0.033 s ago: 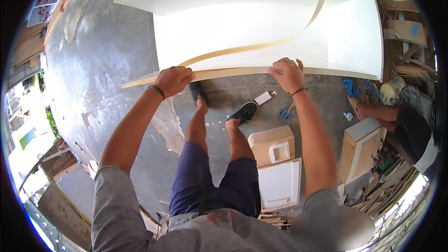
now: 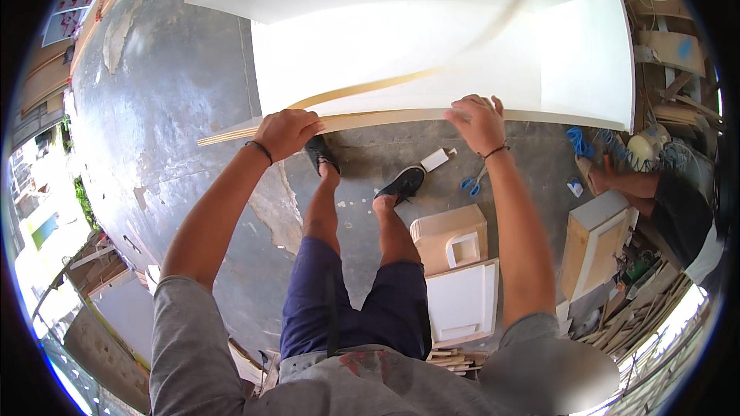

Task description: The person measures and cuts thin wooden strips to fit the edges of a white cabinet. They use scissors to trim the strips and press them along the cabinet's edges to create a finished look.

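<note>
A tan edge-banding strip (image 2: 370, 86) rises from beside my left hand (image 2: 287, 136) and sweeps up to the right, blurred by motion in its upper stretch. That hand is closed over the front edge of a white cabinet (image 2: 385, 38), pinching the strip there. Bare plywood layers show on the edge to its left. Farther right, my right hand (image 2: 476, 125) is bent over the same panel edge (image 2: 566, 118), thumb toward the left and fingers on the far side. Its fingertips are partly hidden.
Blue-handled scissors (image 2: 472, 183) and a small white box (image 2: 435, 159) lie on the concrete floor by my shoes. Nearer stand a wooden drawer (image 2: 449, 235) and a white panel (image 2: 462, 302). At right are another person's leg (image 2: 628, 185), blue cord (image 2: 580, 142) and scrap wood.
The loose upper part of the strip has swung and is now blurred. My left foot has shifted slightly left. Both hands stay almost where they were on the panel edge.
</note>
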### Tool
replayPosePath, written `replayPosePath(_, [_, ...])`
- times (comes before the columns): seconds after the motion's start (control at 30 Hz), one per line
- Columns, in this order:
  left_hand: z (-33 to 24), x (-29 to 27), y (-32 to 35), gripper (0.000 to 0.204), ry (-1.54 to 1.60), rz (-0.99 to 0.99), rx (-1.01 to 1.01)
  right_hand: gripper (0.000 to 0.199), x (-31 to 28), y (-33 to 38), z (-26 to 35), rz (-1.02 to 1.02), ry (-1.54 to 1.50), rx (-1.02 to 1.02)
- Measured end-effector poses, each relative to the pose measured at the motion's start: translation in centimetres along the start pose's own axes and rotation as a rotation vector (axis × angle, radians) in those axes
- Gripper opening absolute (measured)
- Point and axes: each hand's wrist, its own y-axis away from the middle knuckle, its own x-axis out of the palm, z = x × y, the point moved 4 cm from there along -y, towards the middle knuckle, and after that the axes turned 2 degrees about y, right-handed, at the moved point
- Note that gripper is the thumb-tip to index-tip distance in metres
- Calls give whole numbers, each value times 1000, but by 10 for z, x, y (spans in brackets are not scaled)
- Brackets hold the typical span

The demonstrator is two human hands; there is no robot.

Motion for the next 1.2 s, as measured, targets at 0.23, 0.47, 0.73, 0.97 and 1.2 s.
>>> replayPosePath(0.23, [13, 19, -1, 24, 76, -31, -7, 19, 19, -6, 43, 58, -26, -57])
replayPosePath(0.47, [31, 25, -11, 21, 166, -23, -12, 16, 33, -15, 71, 96, -65, -35])
replayPosePath(0.73, [37, 23, -15, 19, 196, 0, -30, 13, 32, -20, 75, 151, -67, 24])
replayPosePath(0.97, [36, 26, -18, 18, 217, -38, -38, 12, 31, -24, 74, 164, -84, 46])
replayPosePath(1.2, [39, 28, -22, 19, 187, 15, -157, 24, 46, -44, 108, 305, -48, 85])
